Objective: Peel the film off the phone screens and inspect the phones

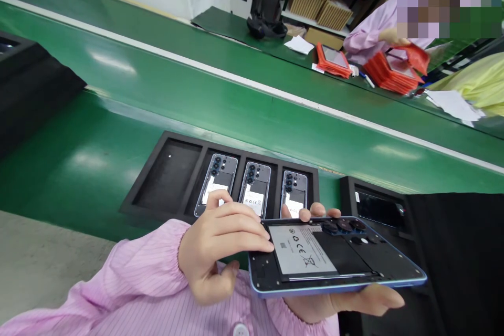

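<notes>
I hold an opened blue-framed phone (338, 257) flat in front of me, back cover off, its white battery label and camera lenses facing up. My left hand (220, 252), in a pink sleeve, pinches the phone's left end, fingers on top by the battery and thumb under the edge. My right hand (346, 302) cradles the phone from beneath, with its fingertips curling over the far edge. Just beyond lies a black foam tray (165, 173) with three similar open phones (255, 189) in its slots; its leftmost slot is bare.
A green conveyor belt (236, 100) runs diagonally behind the tray. A second black tray (374, 205) sits to the right, and a black box (27, 84) at the far left. Across the belt, a person's pink-sleeved arm (370, 31) works over stacks of red cases (389, 73).
</notes>
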The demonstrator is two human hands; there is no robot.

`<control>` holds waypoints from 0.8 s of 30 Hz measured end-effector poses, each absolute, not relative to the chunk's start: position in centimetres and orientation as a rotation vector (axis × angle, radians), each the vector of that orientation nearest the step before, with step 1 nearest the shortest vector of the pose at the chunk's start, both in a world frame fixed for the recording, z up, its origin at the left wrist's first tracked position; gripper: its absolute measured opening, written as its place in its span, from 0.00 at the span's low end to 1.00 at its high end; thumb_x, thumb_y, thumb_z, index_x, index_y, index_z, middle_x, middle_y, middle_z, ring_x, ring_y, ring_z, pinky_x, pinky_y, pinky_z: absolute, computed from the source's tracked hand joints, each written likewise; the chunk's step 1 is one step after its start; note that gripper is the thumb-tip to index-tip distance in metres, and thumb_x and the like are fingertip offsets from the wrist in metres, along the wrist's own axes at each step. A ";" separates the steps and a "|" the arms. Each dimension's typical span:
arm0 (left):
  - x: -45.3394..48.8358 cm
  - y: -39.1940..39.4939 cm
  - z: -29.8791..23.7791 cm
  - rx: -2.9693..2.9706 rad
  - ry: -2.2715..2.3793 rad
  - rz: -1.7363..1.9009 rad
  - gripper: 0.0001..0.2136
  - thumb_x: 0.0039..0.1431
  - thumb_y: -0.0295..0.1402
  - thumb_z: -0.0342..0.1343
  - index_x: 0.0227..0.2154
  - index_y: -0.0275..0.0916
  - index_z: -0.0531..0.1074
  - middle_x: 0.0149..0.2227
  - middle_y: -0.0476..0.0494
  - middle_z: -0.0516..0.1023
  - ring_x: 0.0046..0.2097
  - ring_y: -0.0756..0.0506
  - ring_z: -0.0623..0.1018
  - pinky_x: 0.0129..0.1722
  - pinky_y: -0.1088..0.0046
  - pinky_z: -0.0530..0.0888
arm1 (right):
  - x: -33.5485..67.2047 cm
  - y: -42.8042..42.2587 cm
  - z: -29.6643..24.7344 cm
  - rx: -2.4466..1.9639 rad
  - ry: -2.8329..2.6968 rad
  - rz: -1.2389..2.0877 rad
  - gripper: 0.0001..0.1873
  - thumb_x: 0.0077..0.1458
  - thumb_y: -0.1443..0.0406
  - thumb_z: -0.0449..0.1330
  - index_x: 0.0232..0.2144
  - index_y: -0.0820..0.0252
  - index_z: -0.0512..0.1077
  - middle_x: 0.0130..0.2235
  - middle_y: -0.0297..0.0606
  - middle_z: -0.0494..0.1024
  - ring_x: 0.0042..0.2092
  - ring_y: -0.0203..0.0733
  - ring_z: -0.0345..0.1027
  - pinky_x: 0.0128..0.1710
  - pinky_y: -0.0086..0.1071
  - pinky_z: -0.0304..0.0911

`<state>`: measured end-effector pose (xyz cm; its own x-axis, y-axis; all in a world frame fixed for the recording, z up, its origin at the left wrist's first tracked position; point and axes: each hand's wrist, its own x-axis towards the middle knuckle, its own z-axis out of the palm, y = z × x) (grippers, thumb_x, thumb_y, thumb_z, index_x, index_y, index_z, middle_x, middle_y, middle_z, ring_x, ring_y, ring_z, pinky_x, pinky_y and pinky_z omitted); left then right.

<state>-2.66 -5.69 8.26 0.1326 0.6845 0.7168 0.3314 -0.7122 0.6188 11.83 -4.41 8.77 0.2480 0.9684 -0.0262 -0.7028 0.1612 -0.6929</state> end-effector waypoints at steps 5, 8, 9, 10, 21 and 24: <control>-2.1 -6.2 8.1 1.970 0.940 1.625 0.16 0.46 0.30 0.46 0.38 0.39 0.72 0.35 0.48 0.80 0.37 0.45 0.78 0.41 0.63 0.60 | 11.5 -3.9 8.5 -0.690 -0.459 1.231 0.39 0.37 0.39 0.66 0.46 0.54 0.72 0.46 0.33 0.65 0.39 0.37 0.66 0.45 0.40 0.74; -2.0 -6.5 8.3 1.893 0.896 1.598 0.13 0.53 0.33 0.46 0.38 0.40 0.72 0.34 0.47 0.79 0.37 0.45 0.77 0.42 0.62 0.61 | 11.3 -3.9 8.5 -0.698 -0.447 1.238 0.40 0.36 0.38 0.66 0.46 0.54 0.72 0.46 0.33 0.64 0.39 0.37 0.65 0.44 0.40 0.75; -2.0 -6.6 8.3 1.867 0.876 1.583 0.12 0.55 0.34 0.45 0.37 0.40 0.72 0.34 0.47 0.78 0.36 0.45 0.77 0.42 0.62 0.62 | 11.3 -3.9 8.5 -0.696 -0.444 1.247 0.40 0.36 0.38 0.66 0.47 0.54 0.72 0.46 0.33 0.64 0.39 0.37 0.65 0.43 0.39 0.75; -2.1 -6.7 8.4 1.834 0.859 1.574 0.12 0.58 0.35 0.45 0.37 0.41 0.72 0.33 0.48 0.77 0.37 0.45 0.76 0.43 0.63 0.62 | 11.3 -3.9 8.5 -0.693 -0.441 1.254 0.40 0.36 0.38 0.66 0.47 0.55 0.72 0.45 0.33 0.63 0.39 0.37 0.64 0.43 0.39 0.74; -3.4 -5.6 7.3 1.292 0.772 0.744 0.16 0.59 0.43 0.52 0.43 0.36 0.69 0.41 0.42 0.75 0.43 0.43 0.73 0.45 0.64 0.71 | 14.2 -1.6 8.4 -0.683 -0.497 1.774 0.41 0.30 0.42 0.64 0.47 0.52 0.69 0.38 0.34 0.61 0.34 0.38 0.60 0.41 0.39 0.71; -3.2 -5.6 7.3 1.215 0.625 0.658 0.12 0.60 0.40 0.52 0.37 0.35 0.71 0.37 0.42 0.77 0.41 0.43 0.75 0.43 0.67 0.72 | 13.9 -1.6 7.9 -0.522 -0.419 1.856 0.43 0.32 0.43 0.64 0.51 0.53 0.65 0.36 0.32 0.61 0.32 0.36 0.61 0.33 0.33 0.71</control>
